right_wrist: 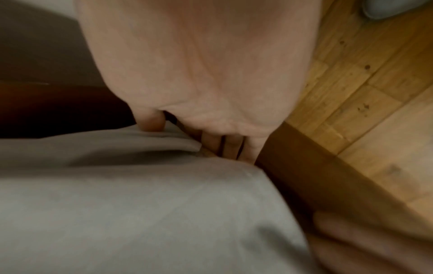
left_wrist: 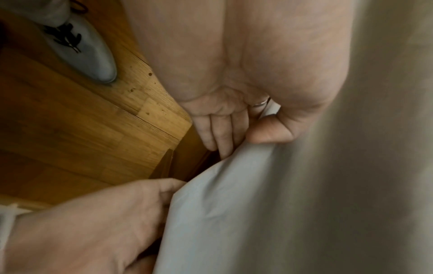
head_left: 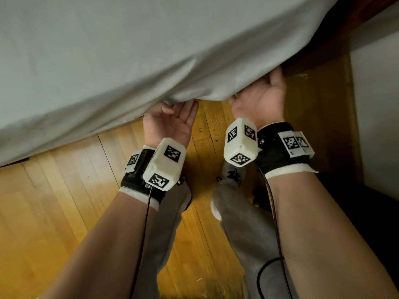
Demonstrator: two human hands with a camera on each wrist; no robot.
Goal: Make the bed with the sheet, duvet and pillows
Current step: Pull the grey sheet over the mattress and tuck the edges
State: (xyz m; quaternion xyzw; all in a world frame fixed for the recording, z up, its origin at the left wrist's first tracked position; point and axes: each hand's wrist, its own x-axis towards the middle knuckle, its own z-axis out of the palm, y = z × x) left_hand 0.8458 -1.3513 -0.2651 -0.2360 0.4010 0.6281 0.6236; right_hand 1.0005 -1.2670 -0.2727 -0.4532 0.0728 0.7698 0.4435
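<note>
A pale grey sheet (head_left: 129,50) covers the mattress and hangs over its near corner. My left hand (head_left: 172,117) is palm up at the hem; in the left wrist view its fingers (left_wrist: 218,133) go behind the sheet (left_wrist: 257,204) and its thumb lies on the fold, pinching it. My right hand (head_left: 261,98) is palm up at the corner by the dark wooden bed frame (head_left: 323,46). In the right wrist view its fingers (right_wrist: 229,146) run under the sheet (right_wrist: 140,204) along the frame (right_wrist: 304,176), thumb on the hem. No duvet or pillows are in view.
The wooden floor (head_left: 64,190) runs under the bed. My grey shoes (head_left: 233,175) stand close to the bed's corner. A white wall (head_left: 377,104) rises at the right, leaving a narrow strip of floor beside the frame. Something dark (head_left: 356,201) lies at the lower right.
</note>
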